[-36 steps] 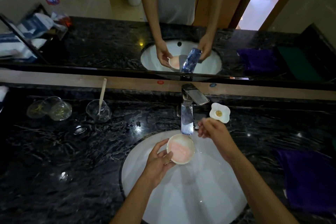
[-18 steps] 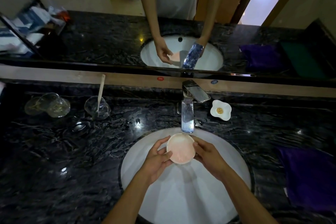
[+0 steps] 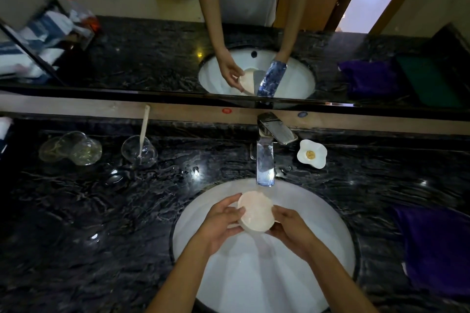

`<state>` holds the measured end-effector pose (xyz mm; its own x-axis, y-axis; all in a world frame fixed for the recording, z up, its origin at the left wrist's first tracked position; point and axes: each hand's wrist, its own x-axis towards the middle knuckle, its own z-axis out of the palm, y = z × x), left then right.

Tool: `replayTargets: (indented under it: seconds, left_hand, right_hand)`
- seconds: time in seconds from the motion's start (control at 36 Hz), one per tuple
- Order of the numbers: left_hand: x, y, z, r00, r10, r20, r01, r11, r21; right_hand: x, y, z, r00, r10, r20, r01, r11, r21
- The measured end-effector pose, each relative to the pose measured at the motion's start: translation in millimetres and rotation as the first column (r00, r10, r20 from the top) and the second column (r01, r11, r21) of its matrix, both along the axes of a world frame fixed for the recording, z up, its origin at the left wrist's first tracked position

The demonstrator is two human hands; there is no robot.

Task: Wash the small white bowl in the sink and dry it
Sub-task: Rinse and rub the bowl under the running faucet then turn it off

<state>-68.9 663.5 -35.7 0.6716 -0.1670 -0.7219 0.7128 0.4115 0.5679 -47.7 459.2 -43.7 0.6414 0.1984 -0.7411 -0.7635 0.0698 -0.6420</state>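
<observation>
- Since a second ago my right hand [image 3: 292, 230] has come off the tap area and joined the left; a moment back it closed in on the bowl's right side, and now both hands cradle it.
- The black veined stone worktop [image 3: 101, 211] spreads round everything, with wet patches glinting near the basin's far edge.
- The round white ceramic sink [image 3: 318, 236] sits below my hands; I can't make out any running stream under the chrome lever tap [image 3: 265, 160].
- A folded purple cloth [image 3: 437, 249] lies on the worktop to my right, well apart from the basin — my likely drying cloth.
- My left hand [image 3: 218, 223] is curled half shut round the bowl's left rim, thumb on top; my right hand is cupped under and against the right side, fingers mostly hidden.
- The small round white bowl [image 3: 255, 215] is held over the sink, just below and in front of the spout, tipped toward me.
- Risk, as I judge it: a wet, smooth bowl may slip through my fingers and chip against the basin, or knock the spout if lifted carelessly.
- The small white flower-shaped dish [image 3: 312, 154] beside the tap could be nudged by my right elbow when I reach for the cloth.
</observation>
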Motion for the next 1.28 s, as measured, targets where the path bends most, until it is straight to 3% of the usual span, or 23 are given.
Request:
replayTargets:
  seconds: [0.17,0.47,0.83,1.08,1.28]
  left_hand:
    - [2,1,-3,0.997,0.002,0.078,-0.005,0.999,0.042]
    - [5,-11,-10,0.998,0.06,-0.02,-0.059,0.998,0.016]
    - [10,-6,-4,0.998,-0.018,0.058,0.012,0.995,0.099]
    - [21,-15,10,0.994,-0.011,0.113,-0.006,0.989,0.146]
    - [24,-15,8,0.999,0.029,0.028,-0.031,0.997,0.075]
  right_hand:
    - [-3,5,11,0.995,-0.08,0.059,0.075,0.994,0.082]
    - [14,-2,17,0.988,0.053,0.144,-0.036,0.992,-0.123]
    - [11,-4,4,0.976,0.042,0.214,-0.028,0.997,-0.067]
    - [17,1,5,0.988,0.017,0.156,0.002,0.993,-0.12]
    - [24,3,14,0.989,-0.01,0.147,0.031,0.99,-0.14]
